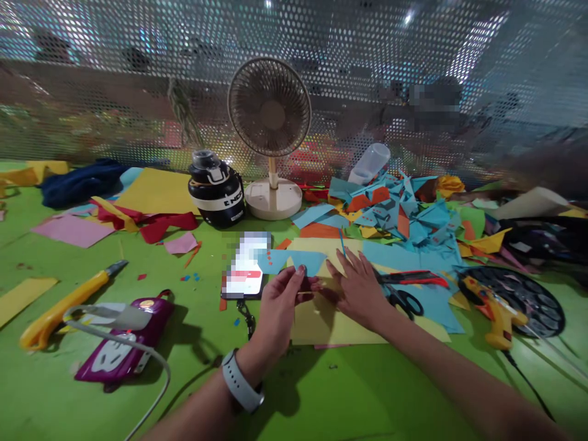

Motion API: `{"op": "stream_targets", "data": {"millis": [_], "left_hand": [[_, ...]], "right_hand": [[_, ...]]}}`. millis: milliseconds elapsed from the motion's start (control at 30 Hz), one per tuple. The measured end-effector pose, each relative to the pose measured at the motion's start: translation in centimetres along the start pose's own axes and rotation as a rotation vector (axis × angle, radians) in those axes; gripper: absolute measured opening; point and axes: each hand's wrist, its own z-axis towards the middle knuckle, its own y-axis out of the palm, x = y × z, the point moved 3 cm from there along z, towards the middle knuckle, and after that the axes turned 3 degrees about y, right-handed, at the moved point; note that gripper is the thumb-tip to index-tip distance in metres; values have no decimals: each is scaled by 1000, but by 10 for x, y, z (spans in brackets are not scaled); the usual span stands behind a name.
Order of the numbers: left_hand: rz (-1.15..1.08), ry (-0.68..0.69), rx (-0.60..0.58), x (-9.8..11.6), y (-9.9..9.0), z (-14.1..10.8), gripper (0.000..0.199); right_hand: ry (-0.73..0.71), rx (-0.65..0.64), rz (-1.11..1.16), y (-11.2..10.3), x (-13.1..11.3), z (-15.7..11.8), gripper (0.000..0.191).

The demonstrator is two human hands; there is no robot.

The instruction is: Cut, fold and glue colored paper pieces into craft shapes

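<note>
My left hand (285,298), with a pale watch band on its wrist, pinches the lower edge of a blue paper piece (294,260) that has small red marks at its left end. Beside it, my right hand (358,285) is spread over yellow paper (316,324), its fingertips near the right end of the blue piece. A thin blue strip (342,241) stands up by its fingers. Black scissors (407,301) and a red-edged cutter (418,278) lie right of my right hand. A lit phone (244,266) lies left of the blue paper.
A fan (274,199) and a black bottle (217,196) stand at the back. Cut paper is heaped at back right (395,205). A yellow glue gun (500,318) rests on a black round tray (542,300). At left are a yellow-handled tool (64,309) and a purple power bank (128,343).
</note>
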Motion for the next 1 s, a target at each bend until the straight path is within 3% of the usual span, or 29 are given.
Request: {"op": "stream_targets", "data": {"millis": [167,300,400,467,800,900,1000], "left_hand": [[49,23,-20,1,0,0,34],[67,29,16,1,0,0,38],[67,27,17,1,-1,0,39],[69,26,8,1,-1,0,39],[96,30,-15,-2,-5,0,38],[120,21,-6,-2,-5,0,37],[122,18,-4,-2,-4,0,37]], "right_hand": [[1,88,144,-2,6,-1,54],[109,222,511,-13,27,-3,44],[175,246,806,-20,43,-6,38],[214,265,886,-23,48,-10,35],[289,286,933,-39,61,-42,39],[450,366,978,-55,84,-73,39],[708,523,738,-71,117,-119,43]]}}
